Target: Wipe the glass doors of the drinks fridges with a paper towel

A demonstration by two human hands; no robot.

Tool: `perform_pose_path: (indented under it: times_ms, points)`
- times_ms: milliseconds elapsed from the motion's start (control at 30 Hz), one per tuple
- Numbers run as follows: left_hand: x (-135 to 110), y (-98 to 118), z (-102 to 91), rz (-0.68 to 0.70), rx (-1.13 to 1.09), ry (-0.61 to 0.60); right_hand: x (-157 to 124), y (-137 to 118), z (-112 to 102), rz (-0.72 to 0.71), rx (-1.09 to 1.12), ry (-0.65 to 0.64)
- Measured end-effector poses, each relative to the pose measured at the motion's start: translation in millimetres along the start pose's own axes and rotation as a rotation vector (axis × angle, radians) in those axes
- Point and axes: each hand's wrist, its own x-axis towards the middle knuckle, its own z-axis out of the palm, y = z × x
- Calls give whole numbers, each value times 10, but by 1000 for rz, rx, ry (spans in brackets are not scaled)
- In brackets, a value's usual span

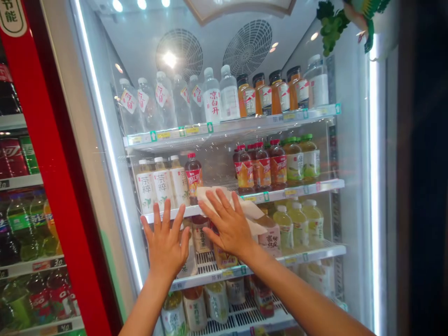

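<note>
My left hand [166, 247] rests flat against the glass door of a drinks cooler, its fingers spread and holding nothing. To its right, my right hand [227, 224] presses a pale tissue or paper wipe [254, 217] to the glass with its palm and outstretched fingers. The wipe sticks out past the hand above and on the right. Behind the glass, near my fingertips, stand white-labelled tea bottles [162, 184] and a red-capped bottle [193, 175] on a shelf. Part of the lower shelf's bottles is hidden by my hands.
Clear water bottles [212, 95] and black-capped amber bottles [279, 93] fill the top shelf. Bright light strips [105, 135] run down both sides of the cooler. A red-framed cooler [59, 154] with more drinks stands at left. Green plastic grapes [331, 28] hang at upper right.
</note>
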Motion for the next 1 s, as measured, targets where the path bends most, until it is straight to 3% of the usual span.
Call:
perform_pose_path:
  times_ms: [167, 300, 400, 433, 567, 700, 833, 933, 1000]
  points:
    - [-20, 34, 44, -17, -9, 13, -61, 64, -13, -113, 3, -42]
    - [-28, 151, 76, -60, -14, 9, -217, 256, -90, 29, -26, -7]
    - [-12, 316, 107, -98, -39, 25, -392, 441, -158, -97, -12, -45]
    - [-1, 391, 122, -95, -46, 32, -455, 512, -181, -111, -14, -46]
    - [62, 783, 214, -41, -78, 37, -703, 817, -288, 60, -39, -3]
    - [138, 1232, 322, -36, -102, 16, -946, 1151, -418, -79, -24, -44]
    - [232, 1667, 442, -27, -127, 15, -1217, 1529, -566, 107, -40, 19]
    - [299, 1977, 547, -32, -142, 9, -1465, 1813, -668, -9, -22, -30]
    - [325, 2168, 614, -41, -150, 2, -1644, 1997, -728, 42, -40, -11]
